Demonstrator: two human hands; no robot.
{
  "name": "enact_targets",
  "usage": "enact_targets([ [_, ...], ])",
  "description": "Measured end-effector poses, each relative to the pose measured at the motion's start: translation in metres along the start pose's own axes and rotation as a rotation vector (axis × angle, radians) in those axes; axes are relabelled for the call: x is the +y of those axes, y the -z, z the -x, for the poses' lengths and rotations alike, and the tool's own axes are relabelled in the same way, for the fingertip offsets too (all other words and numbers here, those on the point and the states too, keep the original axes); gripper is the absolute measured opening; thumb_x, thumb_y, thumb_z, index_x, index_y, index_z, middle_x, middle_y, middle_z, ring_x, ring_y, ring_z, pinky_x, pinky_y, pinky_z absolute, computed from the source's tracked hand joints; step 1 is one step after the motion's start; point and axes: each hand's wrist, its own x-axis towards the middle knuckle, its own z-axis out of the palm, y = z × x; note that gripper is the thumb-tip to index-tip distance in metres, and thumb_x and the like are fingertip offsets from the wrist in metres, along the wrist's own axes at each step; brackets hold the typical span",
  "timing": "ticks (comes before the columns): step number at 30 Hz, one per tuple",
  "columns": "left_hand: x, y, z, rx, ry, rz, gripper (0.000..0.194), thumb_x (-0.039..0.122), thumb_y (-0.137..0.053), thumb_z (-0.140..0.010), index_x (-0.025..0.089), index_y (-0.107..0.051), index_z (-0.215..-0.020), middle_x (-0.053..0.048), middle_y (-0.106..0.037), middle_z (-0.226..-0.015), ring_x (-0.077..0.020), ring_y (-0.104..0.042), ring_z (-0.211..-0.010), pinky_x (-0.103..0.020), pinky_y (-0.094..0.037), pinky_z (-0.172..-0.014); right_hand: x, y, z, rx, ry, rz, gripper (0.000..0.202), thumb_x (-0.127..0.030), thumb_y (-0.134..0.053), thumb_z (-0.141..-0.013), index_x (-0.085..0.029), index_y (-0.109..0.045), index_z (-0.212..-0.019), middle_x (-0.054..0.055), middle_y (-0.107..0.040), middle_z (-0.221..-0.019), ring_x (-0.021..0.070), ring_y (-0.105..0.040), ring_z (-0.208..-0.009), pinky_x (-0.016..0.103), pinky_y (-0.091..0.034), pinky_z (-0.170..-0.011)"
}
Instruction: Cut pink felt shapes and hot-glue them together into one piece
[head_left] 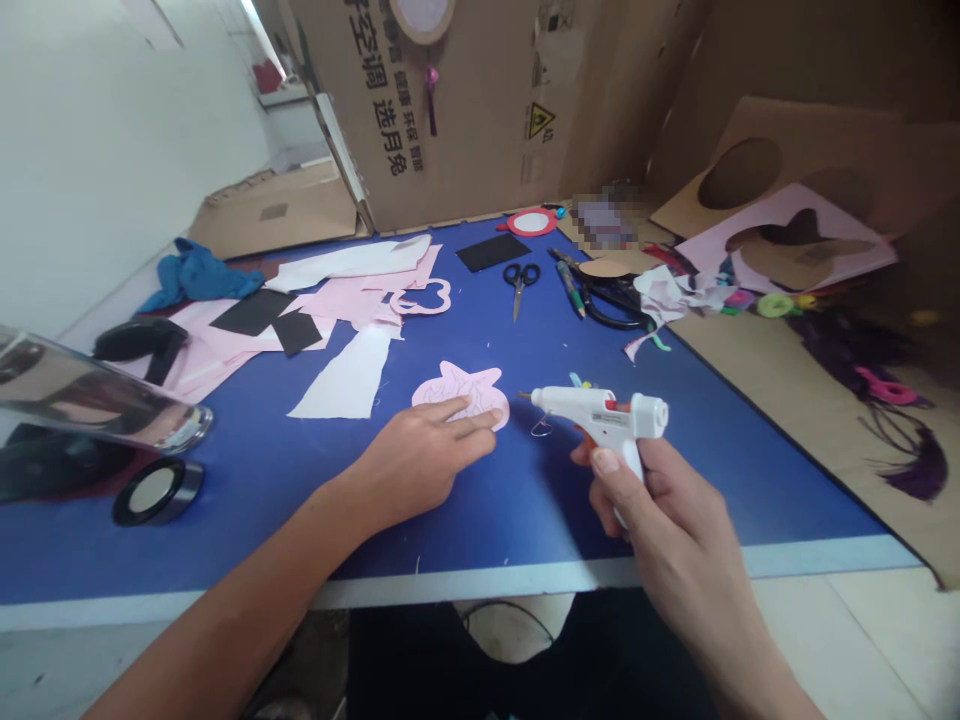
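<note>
My left hand [424,448] lies on a pink paper cutout [456,387], two fingers stretched flat across it and pressing it to the blue table. Drawn lines mark the face of the cutout, and two points stick up from its upper edge. To the right, my right hand [660,490] grips the handle of a white hot glue gun [581,405]. The nozzle points left, a short gap away from the cutout's right side. Under the nozzle hangs a thin wire loop [541,424], touching or close to the tabletop.
Scissors [519,288], a black card [493,252] and a red oval frame [532,221] lie behind. Pink and white paper scraps [345,375] spread at left, near a clear cylinder [97,390] and a black-rimmed roll [159,492]. Pliers [615,305] and a purple tassel [919,465] are at right.
</note>
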Motion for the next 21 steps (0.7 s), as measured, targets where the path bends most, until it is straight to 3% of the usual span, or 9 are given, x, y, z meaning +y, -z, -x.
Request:
enact_targets([
  [5, 0.002, -0.003, -0.001, 0.033, 0.013, 0.017, 0.049, -0.003, -0.047, -0.091, 0.022, -0.075, -0.123, 0.002, -0.069, -0.155, -0.0271, -0.069, -0.140, -0.042, -0.061, -0.115, 0.000, 0.000, -0.001, 0.007, 0.013, 0.003, 0.043, -0.063, -0.060, -0.106, -0.023, -0.074, -0.103, -0.003, -0.058, -0.061, 0.0156, -0.053, -0.055, 0.029, -0.041, -0.051],
  [8, -0.003, -0.001, 0.000, 0.146, 0.065, 0.134, 0.050, 0.000, -0.045, -0.094, 0.023, -0.074, -0.129, 0.000, -0.076, -0.146, -0.0247, -0.073, -0.134, -0.043, -0.063, -0.112, 0.000, 0.000, -0.001, 0.012, -0.003, -0.002, 0.043, -0.063, -0.060, -0.106, -0.023, -0.074, -0.104, -0.003, -0.058, -0.061, 0.0159, -0.053, -0.055, 0.030, -0.041, -0.051],
  [11, -0.014, 0.008, 0.002, 0.362, 0.257, 0.303, 0.049, 0.001, -0.044, -0.094, 0.022, -0.073, -0.128, -0.003, -0.080, -0.138, -0.0209, -0.075, -0.130, -0.041, -0.063, -0.112, 0.002, 0.000, 0.000, 0.013, -0.005, 0.011, 0.041, -0.063, -0.061, -0.106, -0.024, -0.074, -0.105, -0.003, -0.058, -0.062, 0.0166, -0.054, -0.057, 0.030, -0.042, -0.052],
  [13, -0.022, 0.015, 0.004, 0.445, 0.426, 0.364, 0.047, 0.001, -0.043, -0.093, 0.021, -0.074, -0.123, -0.004, -0.082, -0.133, -0.0204, -0.078, -0.124, -0.039, -0.065, -0.107, 0.004, 0.001, 0.001, 0.014, -0.002, 0.030, 0.040, -0.062, -0.061, -0.106, -0.025, -0.074, -0.105, -0.003, -0.057, -0.061, 0.0171, -0.054, -0.057, 0.031, -0.043, -0.053],
  [16, -0.031, 0.019, 0.007, 0.397, 0.530, 0.393, 0.043, 0.002, -0.045, -0.094, 0.020, -0.076, -0.117, -0.004, -0.085, -0.123, -0.0202, -0.081, -0.113, -0.037, -0.067, -0.100, 0.007, 0.001, 0.002, 0.032, -0.003, 0.052, 0.040, -0.064, -0.061, -0.105, -0.026, -0.074, -0.104, -0.002, -0.057, -0.061, 0.0181, -0.053, -0.057, 0.032, -0.041, -0.052],
  [21, -0.039, 0.009, 0.011, 0.259, 0.374, 0.381, 0.047, 0.004, -0.047, -0.093, 0.022, -0.078, -0.124, -0.004, -0.082, -0.131, -0.0204, -0.078, -0.119, -0.040, -0.064, -0.107, 0.004, 0.000, 0.002, 0.047, 0.014, 0.053, 0.042, -0.066, -0.062, -0.103, -0.026, -0.074, -0.104, -0.002, -0.056, -0.058, 0.0189, -0.052, -0.054, 0.033, -0.037, -0.050],
])
